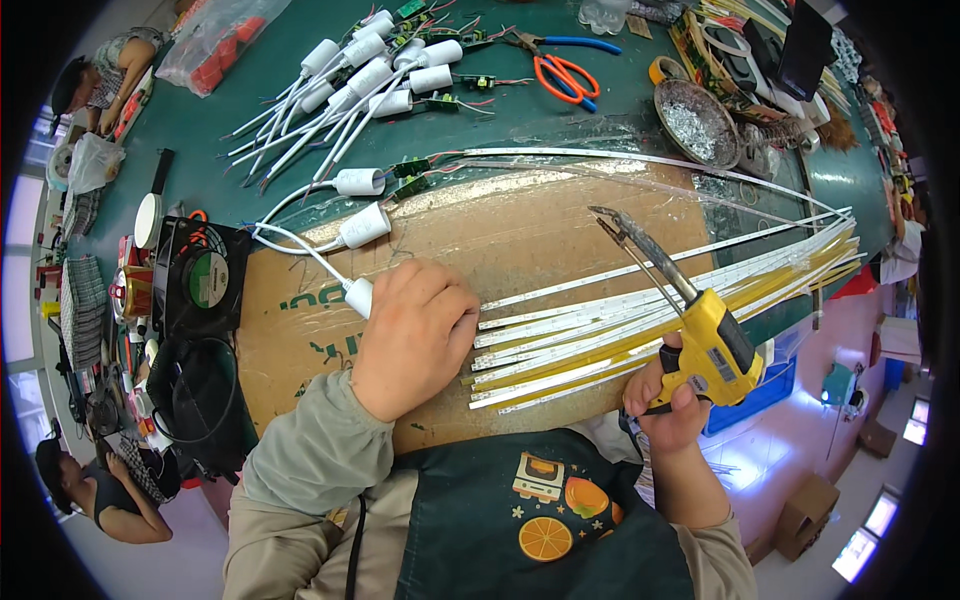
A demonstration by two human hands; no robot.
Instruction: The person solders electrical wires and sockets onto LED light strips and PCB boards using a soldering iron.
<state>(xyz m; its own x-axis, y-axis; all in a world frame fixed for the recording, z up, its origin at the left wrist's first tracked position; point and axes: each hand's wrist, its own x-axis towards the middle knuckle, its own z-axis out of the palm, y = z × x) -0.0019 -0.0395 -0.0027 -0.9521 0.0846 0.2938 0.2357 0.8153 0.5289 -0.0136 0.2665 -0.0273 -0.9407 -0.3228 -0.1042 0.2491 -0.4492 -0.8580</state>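
Note:
Fingers curled, my left hand (420, 325) is closed over the end of a white plastic cap with a cable (357, 296). Whatever lies under the fingers is hidden. My right hand (668, 402) grips a yellow and black soldering gun (712, 350) by its handle. Its dark tip points up and left, above a row of white and yellow LED strips (600, 325) on the cardboard (300, 300). Past my left hand lie two more white caps, one nearer (365, 226) and one farther (360, 182), with small green circuit boards (408, 187) wired to strips.
A pile of white cabled caps (365, 80) lies at the far side, beside pliers with blue handles (580, 43) and orange-handled scissors (565, 80). A round dish of metallic bits (697, 122) sits far right. A black fan (205, 275) stands left. Two other people sit at the left.

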